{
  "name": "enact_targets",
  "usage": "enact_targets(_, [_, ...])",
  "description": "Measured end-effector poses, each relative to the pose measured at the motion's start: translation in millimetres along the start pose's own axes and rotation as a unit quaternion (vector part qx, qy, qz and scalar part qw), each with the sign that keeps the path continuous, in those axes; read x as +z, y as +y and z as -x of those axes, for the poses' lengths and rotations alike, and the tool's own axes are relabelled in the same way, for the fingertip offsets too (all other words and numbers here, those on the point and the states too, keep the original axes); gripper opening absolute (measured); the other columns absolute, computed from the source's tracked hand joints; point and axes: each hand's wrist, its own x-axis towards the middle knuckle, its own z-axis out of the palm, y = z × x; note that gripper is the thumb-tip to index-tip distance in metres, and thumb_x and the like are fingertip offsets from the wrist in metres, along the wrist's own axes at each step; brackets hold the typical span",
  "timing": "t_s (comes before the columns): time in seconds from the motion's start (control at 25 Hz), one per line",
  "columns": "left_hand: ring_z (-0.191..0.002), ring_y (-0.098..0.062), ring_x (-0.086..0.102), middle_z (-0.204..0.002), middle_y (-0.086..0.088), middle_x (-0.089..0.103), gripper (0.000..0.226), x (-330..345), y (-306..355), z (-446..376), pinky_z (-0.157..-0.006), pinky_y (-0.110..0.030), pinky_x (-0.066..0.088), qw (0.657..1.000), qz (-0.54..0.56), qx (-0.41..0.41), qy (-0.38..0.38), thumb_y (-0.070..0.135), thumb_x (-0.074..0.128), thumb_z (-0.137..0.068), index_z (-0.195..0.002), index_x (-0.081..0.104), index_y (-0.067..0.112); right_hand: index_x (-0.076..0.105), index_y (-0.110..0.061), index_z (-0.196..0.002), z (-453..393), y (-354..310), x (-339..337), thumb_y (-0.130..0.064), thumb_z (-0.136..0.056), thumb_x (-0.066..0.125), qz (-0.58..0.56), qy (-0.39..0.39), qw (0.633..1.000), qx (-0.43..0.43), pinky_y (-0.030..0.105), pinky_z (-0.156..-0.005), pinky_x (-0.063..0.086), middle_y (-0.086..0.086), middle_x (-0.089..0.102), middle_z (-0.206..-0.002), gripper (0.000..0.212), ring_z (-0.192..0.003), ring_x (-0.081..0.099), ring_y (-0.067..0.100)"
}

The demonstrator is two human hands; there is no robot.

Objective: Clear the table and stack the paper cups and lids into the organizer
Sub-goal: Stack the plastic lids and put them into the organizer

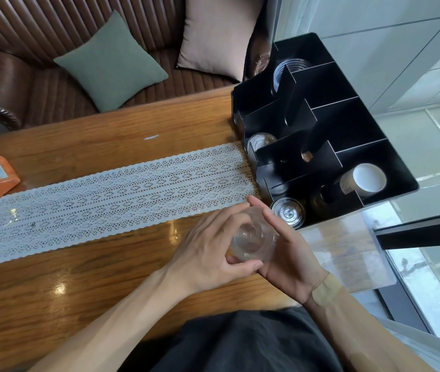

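Beside the organizer (320, 124), clear lids (252, 237) were held between both hands, left (208, 253) and right (291, 256); lids and a cup (363, 181) were already slotted, and little was left on the table (79, 291).

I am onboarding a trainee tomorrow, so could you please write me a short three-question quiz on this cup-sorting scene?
1. True or false: both hands hold the clear lid.
2. Which colour is the organizer? A white, B black, C orange.
3. Fill in: the paper cup lies on its side in the organizer's ____ right compartment.

Key
1. True: the left hand and right hand both have fingers on the lid, above the wooden table.
2. B.
3. Nearest. A separate stack of clear lids sits at the near front corner.
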Motion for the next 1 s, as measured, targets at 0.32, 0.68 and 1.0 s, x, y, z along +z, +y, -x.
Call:
enact_targets(0.32, [-0.14, -0.016, 0.037, -0.159, 0.003, 0.029, 0.051, 5.5, 4.0, -17.7, -0.111, -0.04, 0.037, 0.995, -0.003, 0.09, -0.05, 0.06, 0.072, -0.076, -0.114, 0.056, 0.03, 0.055, -0.014, -0.139, 12.4, -18.4, -24.2, -0.037, -0.091, 0.066, -0.067, -0.054, 0.992, 0.093, 0.056, -0.091, 0.049, 0.015, 0.068, -0.121, 0.054, -0.106, 0.066, 0.033])
enact_targets(0.68, [-0.131, -0.024, 0.044, -0.148, -0.008, 0.04, 0.051, 28.2, 30.0, -43.9, -0.099, -0.039, 0.047, 0.988, -0.059, 0.132, -0.059, 0.057, 0.073, -0.074, -0.106, 0.052, 0.024, 0.068, -0.018, -0.122, 26.7, -44.8, -48.3, -0.062, -0.089, 0.059, 0.05, -0.043, 0.988, 0.136, 0.045, -0.087, 0.047, 0.009, 0.068, -0.11, 0.056, -0.105, 0.062, 0.028])
enact_targets(1.0, [-0.115, -0.025, 0.049, -0.136, -0.01, 0.049, 0.052, 38.5, 42.3, -60.7, -0.088, -0.034, 0.046, 0.983, -0.094, 0.153, -0.031, 0.056, 0.072, -0.073, -0.105, 0.051, 0.021, 0.066, -0.011, -0.125, 28.6, -65.4, -61.5, -0.074, -0.087, 0.048, 0.029, -0.065, 0.986, 0.151, 0.047, -0.098, 0.046, 0.013, 0.067, -0.115, 0.075, -0.109, 0.062, 0.028])
